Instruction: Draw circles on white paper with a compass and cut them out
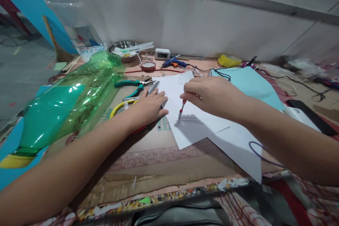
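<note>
My right hand [209, 93] pinches a slim red-and-silver pen-like tool [181, 108] above a white paper sheet [182, 136]. The tool points down at the sheet; whether its tip touches I cannot tell. My left hand [149, 107] lies with fingers spread at the sheet's left edge, holding nothing. Partly under that hand are scissors with a yellow handle [118, 108], their blades showing past the fingers. Just beyond lie teal-handled pliers [129, 84]. A second white sheet [245, 148] sits under the first at the right.
A large green plastic bottle [69, 102] lies on the left. Behind are a metal bowl [116, 47], a small digital display [162, 54], a blue glue gun [176, 62] and yellow tape [229, 60]. Light-blue paper [249, 84] and a black phone [312, 116] lie right.
</note>
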Tool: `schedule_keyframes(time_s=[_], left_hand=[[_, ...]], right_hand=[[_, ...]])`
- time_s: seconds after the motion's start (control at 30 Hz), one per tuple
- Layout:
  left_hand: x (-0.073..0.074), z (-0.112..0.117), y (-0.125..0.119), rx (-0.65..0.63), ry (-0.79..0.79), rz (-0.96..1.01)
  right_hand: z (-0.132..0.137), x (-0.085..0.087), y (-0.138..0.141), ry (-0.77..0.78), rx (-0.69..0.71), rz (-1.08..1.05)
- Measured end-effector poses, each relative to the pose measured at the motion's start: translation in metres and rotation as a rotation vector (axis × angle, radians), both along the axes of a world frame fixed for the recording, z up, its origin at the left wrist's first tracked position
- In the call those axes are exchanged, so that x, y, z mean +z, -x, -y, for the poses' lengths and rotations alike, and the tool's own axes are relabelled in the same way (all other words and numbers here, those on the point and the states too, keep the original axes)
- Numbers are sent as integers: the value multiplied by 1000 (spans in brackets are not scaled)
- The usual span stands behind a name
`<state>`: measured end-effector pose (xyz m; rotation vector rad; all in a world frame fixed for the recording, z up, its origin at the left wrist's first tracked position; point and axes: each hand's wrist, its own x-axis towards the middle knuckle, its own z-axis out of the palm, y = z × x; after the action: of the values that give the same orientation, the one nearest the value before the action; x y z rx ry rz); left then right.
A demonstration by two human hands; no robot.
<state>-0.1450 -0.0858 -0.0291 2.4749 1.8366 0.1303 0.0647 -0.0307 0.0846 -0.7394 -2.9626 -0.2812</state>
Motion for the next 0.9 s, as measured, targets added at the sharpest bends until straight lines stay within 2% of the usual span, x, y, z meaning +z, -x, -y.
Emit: schedule_keyframes(time_s=[0.3,0.6,0.9], left_hand=[[9,-1,-6,42,76,-13],[10,0,-4,36,77,-6],[9,-1,-6,46,77,-38]], right_hand=[[-14,-12,-11,-11,-62,-98],[-8,-15,-27,-7,-118,-109],[14,-12,-35,-75,-13,-97]])
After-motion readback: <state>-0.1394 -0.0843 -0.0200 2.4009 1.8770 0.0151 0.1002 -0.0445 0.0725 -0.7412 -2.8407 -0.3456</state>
